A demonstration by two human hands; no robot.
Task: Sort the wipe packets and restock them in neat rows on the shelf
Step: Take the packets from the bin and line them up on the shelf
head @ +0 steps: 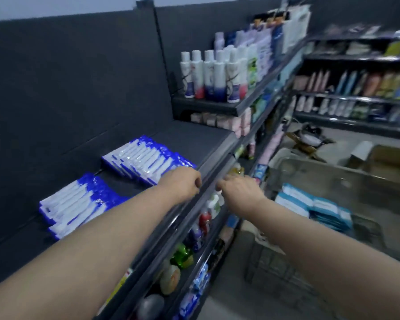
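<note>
One long dark shelf runs down the left side. Right of it stands a metal trolley holding stacked pale-blue packets. On the shelf lie two rows of blue-and-white wipe packets, far row and near row, set apart. White bottles stand on the tier above. Person's left hand is at the far row's front end, fingers curled; whether it grasps anything cannot be told. Their right hand is past the shelf lip, fingers loosely curled, holding nothing. Packet print is too blurred to read.
</note>
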